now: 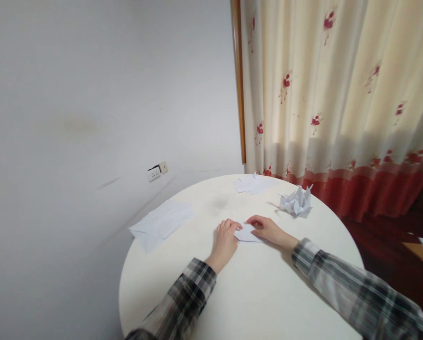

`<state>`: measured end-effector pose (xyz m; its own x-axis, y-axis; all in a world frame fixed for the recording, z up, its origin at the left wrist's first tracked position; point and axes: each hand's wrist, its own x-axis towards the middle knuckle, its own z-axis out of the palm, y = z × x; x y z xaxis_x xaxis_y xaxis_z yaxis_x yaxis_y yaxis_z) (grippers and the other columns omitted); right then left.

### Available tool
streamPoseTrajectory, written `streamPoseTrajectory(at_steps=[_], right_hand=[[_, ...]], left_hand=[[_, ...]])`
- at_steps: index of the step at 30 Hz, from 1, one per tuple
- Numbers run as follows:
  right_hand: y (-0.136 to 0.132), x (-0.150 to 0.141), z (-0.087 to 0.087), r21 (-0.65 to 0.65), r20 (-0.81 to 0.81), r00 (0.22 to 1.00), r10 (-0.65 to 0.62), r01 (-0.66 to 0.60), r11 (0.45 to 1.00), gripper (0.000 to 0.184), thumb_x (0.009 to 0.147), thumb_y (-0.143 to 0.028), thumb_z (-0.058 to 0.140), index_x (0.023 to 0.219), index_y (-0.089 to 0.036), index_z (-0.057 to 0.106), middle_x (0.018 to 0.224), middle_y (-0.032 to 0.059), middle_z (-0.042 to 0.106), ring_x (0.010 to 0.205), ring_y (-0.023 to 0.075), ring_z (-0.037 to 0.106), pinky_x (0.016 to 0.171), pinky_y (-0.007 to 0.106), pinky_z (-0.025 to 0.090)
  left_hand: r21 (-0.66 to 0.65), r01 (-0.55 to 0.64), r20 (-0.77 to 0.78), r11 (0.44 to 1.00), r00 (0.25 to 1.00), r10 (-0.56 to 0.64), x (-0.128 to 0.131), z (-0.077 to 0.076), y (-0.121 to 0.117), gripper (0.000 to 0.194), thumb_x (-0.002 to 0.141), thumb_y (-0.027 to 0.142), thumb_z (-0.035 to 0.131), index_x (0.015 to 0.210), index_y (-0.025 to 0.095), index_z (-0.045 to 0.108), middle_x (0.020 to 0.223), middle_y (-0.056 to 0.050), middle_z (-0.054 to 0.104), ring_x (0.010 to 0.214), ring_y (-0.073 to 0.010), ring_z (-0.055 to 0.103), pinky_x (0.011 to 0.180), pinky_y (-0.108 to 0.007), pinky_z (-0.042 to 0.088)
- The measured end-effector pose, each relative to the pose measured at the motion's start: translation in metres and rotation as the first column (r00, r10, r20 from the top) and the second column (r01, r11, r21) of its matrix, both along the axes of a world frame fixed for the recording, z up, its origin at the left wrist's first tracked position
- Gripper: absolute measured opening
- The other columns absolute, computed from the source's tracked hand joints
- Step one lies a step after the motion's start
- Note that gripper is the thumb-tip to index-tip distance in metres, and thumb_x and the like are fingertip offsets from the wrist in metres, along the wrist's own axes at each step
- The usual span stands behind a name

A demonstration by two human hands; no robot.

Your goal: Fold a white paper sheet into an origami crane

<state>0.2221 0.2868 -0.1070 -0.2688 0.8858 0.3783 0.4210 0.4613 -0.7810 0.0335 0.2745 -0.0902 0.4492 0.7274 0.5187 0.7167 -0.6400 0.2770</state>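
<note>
A small folded white paper (246, 233) lies on the round white table (254, 293), near its middle. My left hand (224, 242) rests on the paper's left edge, fingers curled down and pressing on it. My right hand (268, 230) lies over its right side, fingers bent and pressed flat on the sheet. Both sleeves are plaid.
A stack of white sheets (162, 223) overhangs the table's left edge. A folded paper figure (297, 202) stands at the back right, and more paper (251, 183) lies at the far edge. A flowered curtain (339, 104) hangs behind; a wall socket (156, 171) is on the left wall.
</note>
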Motion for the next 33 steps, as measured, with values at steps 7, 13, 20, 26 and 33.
streamPoseTrajectory(at_steps=[7,13,20,26,33], right_hand=[[-0.003,0.0,0.002,0.192,0.241,0.97,-0.02,-0.027,0.981,0.034,0.063,-0.002,0.047,0.089,-0.019,0.062,0.089,0.0034,0.063,0.086,0.0173,0.053,0.081,0.031,0.038],[-0.007,0.001,0.005,0.273,0.239,0.968,-0.073,0.005,0.962,0.038,0.061,0.003,0.04,0.083,-0.018,0.063,0.084,0.0034,0.062,0.084,0.0167,0.052,0.08,0.031,0.037],[-0.014,0.0,0.014,0.224,0.176,0.98,-0.094,0.054,0.973,0.032,0.064,-0.004,0.044,0.088,-0.018,0.061,0.087,0.0043,0.061,0.085,0.0179,0.052,0.079,0.031,0.038],[-0.024,-0.007,0.019,0.186,0.248,0.965,0.09,-0.139,0.973,0.028,0.067,-0.011,0.051,0.092,-0.019,0.06,0.086,0.0032,0.062,0.081,0.0163,0.053,0.076,0.028,0.04],[-0.024,-0.007,0.019,0.194,0.279,0.957,0.075,-0.132,0.972,0.019,0.072,-0.019,0.054,0.089,-0.019,0.062,0.084,0.0035,0.062,0.079,0.0161,0.053,0.075,0.028,0.04]], left_hand=[[-0.091,0.305,-0.031,0.948,0.951,-0.309,0.0,-0.01,0.003,0.047,0.069,-0.003,0.036,0.109,0.017,0.048,0.113,-0.004,0.049,0.106,-0.0141,0.04,0.095,-0.029,0.03],[-0.122,0.356,-0.173,0.926,0.911,-0.373,-0.004,-0.002,0.004,0.032,0.081,0.022,0.047,0.113,0.021,0.049,0.116,-0.005,0.048,0.106,-0.0179,0.04,0.093,-0.033,0.032],[-0.046,0.247,-0.185,0.968,0.95,-0.251,-0.006,0.005,0.0,0.029,0.077,0.028,0.053,0.105,0.021,0.053,0.097,-0.005,0.052,0.091,-0.0189,0.045,0.081,-0.031,0.038],[-0.015,0.159,-0.151,0.987,0.976,-0.159,-0.005,0.003,0.002,0.024,0.077,0.032,0.054,0.098,0.02,0.055,0.09,-0.004,0.051,0.088,-0.0184,0.045,0.077,-0.029,0.038],[-0.08,0.155,-0.063,0.985,0.985,-0.16,-0.007,0.002,0.008,0.02,0.075,0.036,0.057,0.087,0.019,0.058,0.084,-0.001,0.056,0.085,-0.0165,0.048,0.074,-0.026,0.037]])
